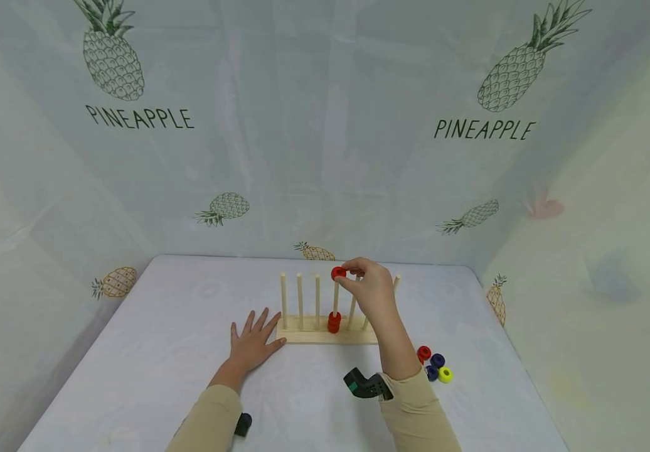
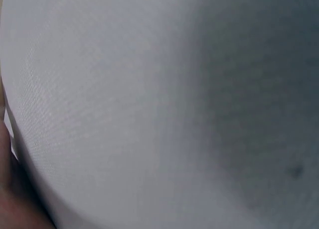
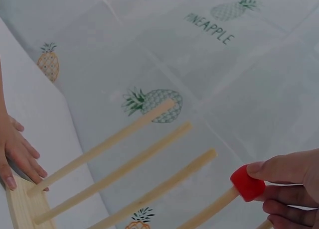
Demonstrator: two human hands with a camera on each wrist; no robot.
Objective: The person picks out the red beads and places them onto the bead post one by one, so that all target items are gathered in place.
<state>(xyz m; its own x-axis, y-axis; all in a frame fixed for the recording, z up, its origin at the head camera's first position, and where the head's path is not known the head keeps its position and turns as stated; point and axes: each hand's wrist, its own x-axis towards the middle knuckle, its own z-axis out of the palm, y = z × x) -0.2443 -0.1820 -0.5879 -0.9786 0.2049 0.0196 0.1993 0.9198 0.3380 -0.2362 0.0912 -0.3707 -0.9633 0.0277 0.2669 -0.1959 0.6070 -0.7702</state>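
Observation:
A red bead (image 1: 338, 273) is pinched between the thumb and fingers of my right hand (image 1: 371, 290) at the top of a peg. In the right wrist view that red bead (image 3: 247, 182) sits at the tip of the peg. Lower on the same peg, red beads (image 1: 334, 322) are stacked at the base. The wooden peg stand (image 1: 325, 337) has several upright pegs in a row; my right hand and forearm hide part of its right side. My left hand (image 1: 250, 347) lies flat with fingers spread, touching the stand's left end.
On the white table (image 1: 189, 326), to the right of my right forearm, lie loose beads: a red bead (image 1: 424, 353), a blue bead (image 1: 437, 360), a yellow bead (image 1: 445, 375) and others partly hidden. Behind the table hangs a pineapple-print cloth (image 1: 314, 157).

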